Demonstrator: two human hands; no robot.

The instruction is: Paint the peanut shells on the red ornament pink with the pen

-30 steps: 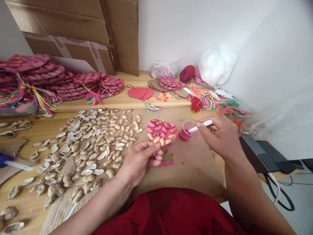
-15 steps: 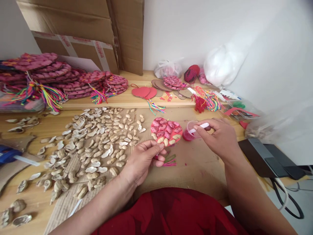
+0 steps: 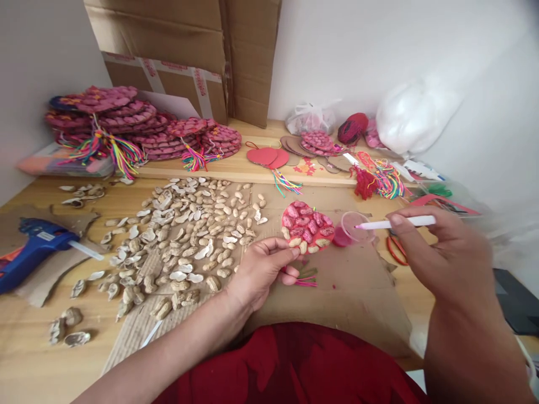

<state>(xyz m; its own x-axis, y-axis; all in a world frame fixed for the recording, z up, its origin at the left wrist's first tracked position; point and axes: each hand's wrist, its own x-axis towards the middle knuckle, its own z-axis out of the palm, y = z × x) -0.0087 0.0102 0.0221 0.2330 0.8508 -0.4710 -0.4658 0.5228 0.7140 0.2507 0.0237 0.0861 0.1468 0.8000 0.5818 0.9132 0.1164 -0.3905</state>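
Note:
My left hand (image 3: pixel 263 268) pinches the lower edge of a round red disc (image 3: pixel 307 226) covered with peanut shells, most painted pink and a few along the bottom bare. A tassel of coloured threads (image 3: pixel 306 278) hangs from it under my fingers. My right hand (image 3: pixel 442 249) holds a thin white brush (image 3: pixel 396 223), its tip lifted just above a small clear cup of pink paint (image 3: pixel 350 229) standing right of the disc.
Loose peanut shells (image 3: pixel 185 235) cover the cardboard and wooden table on the left. A blue glue gun (image 3: pixel 36 247) lies at far left. Stacks of finished pink discs with tassels (image 3: pixel 138 132) sit on a raised board behind. Bags, yarn and red cut-outs (image 3: pixel 265 156) lie at the back right.
The view has swung left. My right hand has drawn the brush out of the paint cup and pulled back to the right. My left hand keeps holding the disc.

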